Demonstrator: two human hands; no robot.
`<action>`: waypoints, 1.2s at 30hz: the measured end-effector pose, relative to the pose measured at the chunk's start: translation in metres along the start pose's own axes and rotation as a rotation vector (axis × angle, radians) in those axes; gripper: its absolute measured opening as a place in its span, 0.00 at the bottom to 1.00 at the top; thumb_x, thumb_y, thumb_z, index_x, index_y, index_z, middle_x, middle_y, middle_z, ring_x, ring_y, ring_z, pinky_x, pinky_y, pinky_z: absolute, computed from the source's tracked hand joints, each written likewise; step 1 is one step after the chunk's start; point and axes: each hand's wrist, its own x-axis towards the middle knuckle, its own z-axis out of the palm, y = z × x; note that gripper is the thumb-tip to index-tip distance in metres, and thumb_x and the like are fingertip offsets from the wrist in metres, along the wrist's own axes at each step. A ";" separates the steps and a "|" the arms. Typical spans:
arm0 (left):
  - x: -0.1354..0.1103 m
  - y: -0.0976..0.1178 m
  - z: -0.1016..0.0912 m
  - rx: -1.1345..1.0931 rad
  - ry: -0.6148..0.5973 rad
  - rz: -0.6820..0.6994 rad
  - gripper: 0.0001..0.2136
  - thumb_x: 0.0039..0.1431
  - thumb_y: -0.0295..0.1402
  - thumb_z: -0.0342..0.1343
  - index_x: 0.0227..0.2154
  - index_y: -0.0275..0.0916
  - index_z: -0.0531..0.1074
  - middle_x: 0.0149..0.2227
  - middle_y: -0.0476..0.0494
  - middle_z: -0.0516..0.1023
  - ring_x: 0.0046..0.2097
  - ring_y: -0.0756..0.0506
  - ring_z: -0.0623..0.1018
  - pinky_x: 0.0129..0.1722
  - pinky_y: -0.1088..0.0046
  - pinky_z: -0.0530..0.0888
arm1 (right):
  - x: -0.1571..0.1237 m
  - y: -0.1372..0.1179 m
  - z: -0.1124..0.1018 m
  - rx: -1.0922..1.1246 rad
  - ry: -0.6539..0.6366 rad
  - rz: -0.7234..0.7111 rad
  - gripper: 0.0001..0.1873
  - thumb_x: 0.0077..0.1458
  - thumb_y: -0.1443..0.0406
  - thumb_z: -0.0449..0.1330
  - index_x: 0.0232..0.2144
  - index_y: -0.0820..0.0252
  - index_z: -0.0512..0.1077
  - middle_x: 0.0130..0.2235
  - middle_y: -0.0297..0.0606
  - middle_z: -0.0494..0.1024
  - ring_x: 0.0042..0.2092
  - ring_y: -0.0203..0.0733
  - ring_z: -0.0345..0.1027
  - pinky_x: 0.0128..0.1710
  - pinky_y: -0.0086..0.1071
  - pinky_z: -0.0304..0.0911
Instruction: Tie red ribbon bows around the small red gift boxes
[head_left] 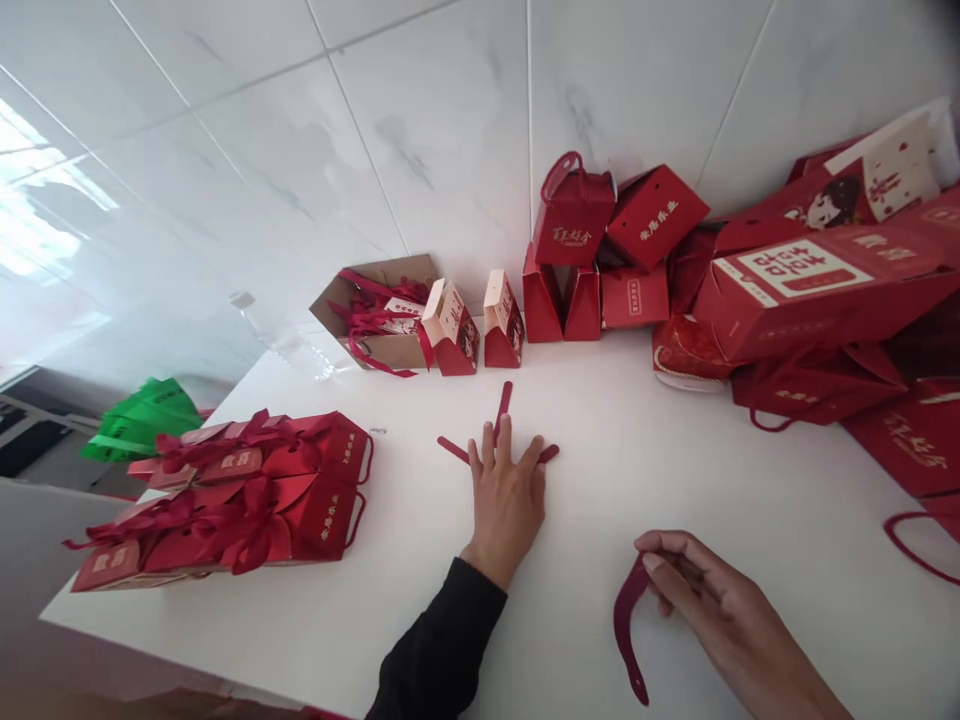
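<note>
My left hand (508,490) lies flat on the white table (660,470), fingers spread, pressing on several dark red paper handle strips (501,403) that stick out from under it. My right hand (705,600), nearer the front right, pinches one curved dark red handle strip (626,620) between thumb and fingers; the strip bends down toward the table's front. A black sleeve covers my left forearm.
Flat-folded red gift boxes with ribbons (240,495) lie stacked at the left. A brown cardboard box of ribbons (375,310), small red-and-cream boxes (457,330) and assembled red gift boxes (574,215) line the tiled wall. Larger red bags (817,285) pile up at the right. Something green (139,420) lies beyond the table's left edge.
</note>
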 end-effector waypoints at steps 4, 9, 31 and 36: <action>0.020 -0.043 -0.004 0.045 0.096 -0.125 0.21 0.64 0.21 0.52 0.57 0.41 0.74 0.69 0.31 0.63 0.70 0.23 0.60 0.64 0.31 0.59 | 0.015 0.000 0.002 -0.018 -0.059 0.026 0.24 0.61 0.43 0.56 0.43 0.54 0.74 0.32 0.36 0.76 0.32 0.43 0.71 0.35 0.34 0.73; 0.014 -0.058 -0.021 0.050 0.207 -0.208 0.17 0.66 0.22 0.49 0.55 0.36 0.73 0.59 0.28 0.72 0.61 0.29 0.72 0.55 0.44 0.73 | 0.062 -0.033 0.029 0.046 -0.102 -0.057 0.22 0.59 0.46 0.56 0.40 0.56 0.74 0.34 0.37 0.76 0.33 0.43 0.69 0.35 0.36 0.72; 0.157 -0.091 -0.041 -0.275 0.552 -0.484 0.25 0.60 0.39 0.65 0.57 0.35 0.69 0.56 0.32 0.74 0.58 0.33 0.73 0.56 0.48 0.72 | 0.081 0.010 0.062 0.017 -0.001 -0.158 0.24 0.63 0.44 0.55 0.46 0.53 0.77 0.51 0.46 0.82 0.53 0.49 0.77 0.52 0.35 0.73; 0.166 -0.098 -0.058 -0.370 0.588 -0.511 0.12 0.68 0.39 0.59 0.47 0.36 0.75 0.47 0.42 0.78 0.45 0.44 0.79 0.46 0.59 0.78 | 0.081 0.010 0.064 -0.011 0.000 -0.191 0.21 0.65 0.47 0.54 0.46 0.51 0.78 0.48 0.42 0.83 0.50 0.47 0.79 0.47 0.32 0.76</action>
